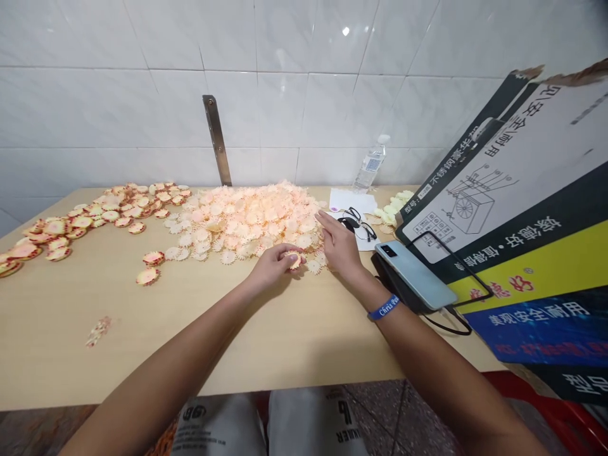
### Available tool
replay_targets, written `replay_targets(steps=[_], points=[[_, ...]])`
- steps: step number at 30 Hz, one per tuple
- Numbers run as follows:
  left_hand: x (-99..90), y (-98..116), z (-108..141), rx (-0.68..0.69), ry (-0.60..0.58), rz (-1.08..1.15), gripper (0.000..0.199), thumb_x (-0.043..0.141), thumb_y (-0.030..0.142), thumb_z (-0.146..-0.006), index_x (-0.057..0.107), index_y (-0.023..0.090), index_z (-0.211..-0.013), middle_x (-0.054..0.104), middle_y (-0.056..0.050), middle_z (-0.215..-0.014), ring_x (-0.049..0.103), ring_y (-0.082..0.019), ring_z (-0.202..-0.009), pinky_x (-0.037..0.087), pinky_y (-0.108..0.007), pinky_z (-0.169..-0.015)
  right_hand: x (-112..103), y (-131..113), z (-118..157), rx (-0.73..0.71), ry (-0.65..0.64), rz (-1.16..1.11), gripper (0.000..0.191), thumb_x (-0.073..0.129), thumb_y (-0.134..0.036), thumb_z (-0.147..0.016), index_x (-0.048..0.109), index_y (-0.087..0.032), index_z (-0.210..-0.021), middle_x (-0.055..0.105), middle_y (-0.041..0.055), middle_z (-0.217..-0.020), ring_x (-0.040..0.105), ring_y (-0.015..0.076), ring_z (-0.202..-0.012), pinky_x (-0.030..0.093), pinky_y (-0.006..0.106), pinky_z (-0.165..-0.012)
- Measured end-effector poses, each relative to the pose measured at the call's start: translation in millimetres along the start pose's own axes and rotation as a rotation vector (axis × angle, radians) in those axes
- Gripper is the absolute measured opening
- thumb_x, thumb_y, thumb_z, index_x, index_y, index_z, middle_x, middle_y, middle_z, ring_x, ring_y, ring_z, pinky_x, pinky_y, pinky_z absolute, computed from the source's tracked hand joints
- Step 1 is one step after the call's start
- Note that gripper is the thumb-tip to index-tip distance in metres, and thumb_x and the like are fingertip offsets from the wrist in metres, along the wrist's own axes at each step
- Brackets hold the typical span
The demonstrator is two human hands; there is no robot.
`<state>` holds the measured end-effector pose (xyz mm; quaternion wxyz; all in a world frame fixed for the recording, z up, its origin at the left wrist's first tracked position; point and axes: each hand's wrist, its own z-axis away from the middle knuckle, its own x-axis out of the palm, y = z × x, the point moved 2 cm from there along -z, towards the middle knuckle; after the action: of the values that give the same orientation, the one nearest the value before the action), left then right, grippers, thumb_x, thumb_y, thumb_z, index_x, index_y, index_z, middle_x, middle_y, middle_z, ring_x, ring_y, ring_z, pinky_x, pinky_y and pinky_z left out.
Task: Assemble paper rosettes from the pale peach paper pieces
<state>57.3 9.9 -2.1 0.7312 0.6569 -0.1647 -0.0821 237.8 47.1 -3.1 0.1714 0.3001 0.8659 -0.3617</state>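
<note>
My left hand [272,266] is closed around a small stack of round, toothed-edged petal discs [295,259], cream with a reddish rim, thumb on top. My right hand [340,247] is at the right edge of a large heap of loose pale pink petal discs [256,212], fingers stretched out; I see nothing in it, though its palm side is partly hidden. A few single discs [314,266] lie on the table between my hands. To the left are two small stacks, one red-edged [153,258] and another closer to me [147,277].
Many red-edged stacks [111,215] spread along the table's left. On the right are glasses [365,229] on white paper, a water bottle [372,166], pale green discs [395,206], a phone [418,275] with a cable, and large printed cardboard [513,209]. Scraps [99,331] lie front left.
</note>
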Motion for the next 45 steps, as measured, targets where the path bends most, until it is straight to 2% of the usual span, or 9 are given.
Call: replay_targets(steps=[4,10,17,20,22,26,32,39,45], points=[[-5.4,1.7,-1.4,-0.025,0.092,0.024,0.029,0.078,0.030,-0.067,0.060,0.013,-0.082,0.068,-0.005,-0.074,0.057,-0.009,-0.055,0.050,-0.028,-0.063,-1.8,-10.6,5.6,-0.015,0.036,-0.033,0.037,0.044,-0.014,-0.089,0.070,-0.022,-0.113,0.070,0.0082,-0.120,0.063,0.0225,-0.115,0.048,0.044,-0.104],[-11.1,5.0,1.1,0.079,0.170,-0.191,0.049,0.057,0.060,-0.080,0.051,0.016,-0.059,0.044,0.004,-0.045,0.037,-0.007,-0.041,0.031,-0.023,-0.046,-0.3,-40.1,15.4,-0.008,-0.015,-0.255,0.022,0.053,-0.026,-0.091,0.073,-0.023,-0.101,0.073,0.0075,-0.103,0.067,0.0211,-0.097,0.053,0.039,-0.089],[-10.8,6.7,3.2,0.203,0.116,-0.500,0.064,0.030,0.071,-0.086,0.045,0.018,-0.054,0.043,0.001,-0.049,0.042,-0.012,-0.052,0.031,-0.026,-0.053,22.0,-51.0,26.9,0.272,-0.240,-0.581,0.028,0.070,-0.034,-0.077,0.072,-0.020,-0.101,0.070,0.0072,-0.096,0.064,0.0181,-0.083,0.053,0.030,-0.071],[-5.6,6.9,4.1,0.245,0.038,-0.555,0.055,0.034,0.063,-0.089,0.044,0.018,-0.058,0.041,0.002,-0.052,0.040,-0.012,-0.054,0.029,-0.026,-0.054,21.0,-42.9,23.3,0.326,-0.192,-0.618,0.016,0.069,-0.034,-0.076,0.070,-0.018,-0.080,0.067,0.0035,-0.080,0.061,0.0157,-0.074,0.050,0.027,-0.065],[0.3,5.6,6.7,0.237,0.003,-0.555,0.048,0.040,0.056,-0.088,0.041,0.019,-0.057,0.039,0.003,-0.053,0.038,-0.011,-0.053,0.029,-0.026,-0.054,11.4,-30.1,16.2,0.375,-0.029,-0.611,0.016,0.067,-0.033,-0.078,0.064,-0.019,-0.070,0.059,-0.0009,-0.064,0.055,0.0126,-0.060,0.046,0.025,-0.057],[14.2,0.3,13.3,0.178,-0.073,-0.497,0.043,0.046,0.049,-0.088,0.041,0.019,-0.058,0.040,0.003,-0.056,0.039,-0.011,-0.055,0.031,-0.025,-0.054,-12.5,-0.3,-0.4,0.386,0.335,-0.477,0.013,0.061,-0.033,-0.082,0.061,-0.021,-0.079,0.058,-0.0015,-0.065,0.054,0.0128,-0.055,0.047,0.026,-0.054],[11.6,-1.2,8.1,0.108,-0.051,-0.203,0.032,0.057,0.046,-0.083,0.053,0.016,-0.073,0.060,-0.002,-0.070,0.057,-0.013,-0.060,0.047,-0.025,-0.058,-8.7,6.1,-10.5,0.003,0.021,-0.072,0.032,0.046,-0.016,-0.085,0.073,-0.021,-0.101,0.070,0.0092,-0.118,0.061,0.0235,-0.116,0.046,0.042,-0.103],[0.6,4.2,6.4,0.031,0.064,0.002,0.038,0.063,0.050,-0.082,0.064,0.013,-0.091,0.070,-0.008,-0.080,0.064,-0.013,-0.058,0.050,-0.024,-0.054,-11.5,-3.5,-0.9,0.058,0.155,-0.129,0.036,0.040,-0.010,-0.083,0.073,-0.019,-0.095,0.074,0.0082,-0.100,0.068,0.0214,-0.095,0.054,0.037,-0.086],[-5.6,2.3,3.0,0.019,0.150,0.165,0.031,0.072,0.038,-0.078,0.064,0.013,-0.096,0.071,-0.007,-0.088,0.066,-0.010,-0.067,0.055,-0.023,-0.064,-3.1,-19.0,7.3,0.047,0.066,-0.186,0.029,0.043,-0.013,-0.085,0.071,-0.019,-0.089,0.072,0.0060,-0.089,0.067,0.0185,-0.082,0.052,0.032,-0.076]])
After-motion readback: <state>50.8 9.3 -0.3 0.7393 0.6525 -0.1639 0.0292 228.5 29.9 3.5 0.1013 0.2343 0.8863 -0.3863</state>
